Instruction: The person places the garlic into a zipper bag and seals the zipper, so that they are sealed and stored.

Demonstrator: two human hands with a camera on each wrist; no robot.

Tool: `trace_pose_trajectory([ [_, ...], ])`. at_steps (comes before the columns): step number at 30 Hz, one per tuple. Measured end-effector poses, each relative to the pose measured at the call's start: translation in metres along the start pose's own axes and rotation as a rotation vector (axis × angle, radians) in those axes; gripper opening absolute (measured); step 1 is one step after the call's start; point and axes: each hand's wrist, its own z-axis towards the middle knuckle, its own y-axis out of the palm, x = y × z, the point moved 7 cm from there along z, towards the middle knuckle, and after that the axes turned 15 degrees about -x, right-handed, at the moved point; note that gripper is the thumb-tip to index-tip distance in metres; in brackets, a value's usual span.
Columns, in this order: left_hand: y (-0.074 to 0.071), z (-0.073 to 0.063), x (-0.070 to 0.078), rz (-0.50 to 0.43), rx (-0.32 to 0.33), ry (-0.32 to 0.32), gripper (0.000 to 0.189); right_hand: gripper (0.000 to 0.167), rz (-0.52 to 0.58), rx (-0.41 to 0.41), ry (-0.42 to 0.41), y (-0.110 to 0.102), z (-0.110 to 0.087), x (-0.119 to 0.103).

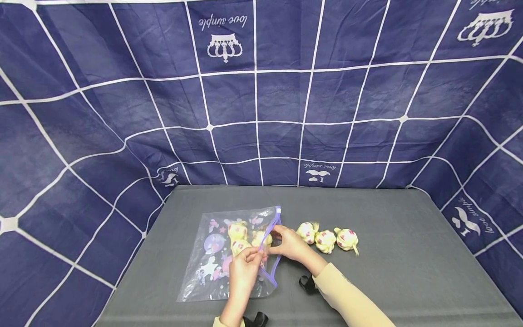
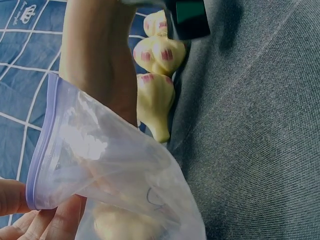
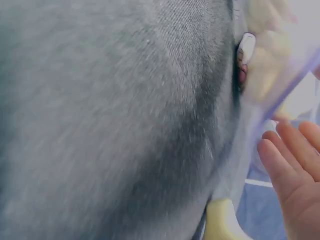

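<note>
Left hand on the bag's zip, right hand at its mouth

Left hand: thumb and fingers pinch the purple zip on one side of the mouth; I see them on either face of it in the left wrist view. Right hand: thumb parted from the fingers, no firm grip on anything that I can make out. Its tips are at the mouth; whether one touches the nearest bulb, I cannot tell.

Bag: clear, printed with stars and discs, lying flat to the left of the right hand and spreading beneath and around the left. Its mouth gapes toward the right hand. I count three garlic bulbs inside: two just beyond the left fingertips, the third between those and the right hand's thumb and finger.

Outside, three loose bulbs sit in a row to the right of the right hand, the closest just beside it. Under both hands I log a grey cloth; beyond them rises a blue sheet with white grid lines.
</note>
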Motion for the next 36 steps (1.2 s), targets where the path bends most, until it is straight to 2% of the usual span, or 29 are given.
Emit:
trace_pose_trajectory([
  [4, 0.001, 0.001, -0.001, 0.011, -0.010, -0.004, 0.011, 0.055, 0.158, 0.047, -0.020, -0.011, -0.012, 0.003],
  [8, 0.001, 0.001, -0.002, 0.016, -0.013, -0.020, 0.012, 0.048, 0.250, 0.106, -0.015, -0.026, -0.027, 0.005],
  [19, 0.000, 0.000, -0.001, -0.024, -0.010, -0.006, 0.012, 0.040, 0.367, 0.227, 0.040, -0.075, -0.077, 0.020],
  [23, 0.000, 0.000, -0.001, -0.015, -0.011, -0.007, 0.013, 0.040, 0.323, 0.275, 0.081, -0.095, -0.099, 0.032],
  [28, -0.001, 0.001, 0.000, 0.009, -0.006, -0.010, 0.012, 0.041, 0.219, 0.329, 0.209, -0.116, -0.126, 0.049],
  [31, -0.001, 0.002, -0.001, 0.012, -0.010, -0.014, 0.013, 0.043, 0.117, 0.358, 0.276, -0.127, -0.140, 0.057],
  [36, 0.000, 0.002, -0.001, 0.000, -0.026, -0.018, 0.014, 0.051, 0.001, 0.358, 0.360, -0.136, -0.154, 0.070],
])
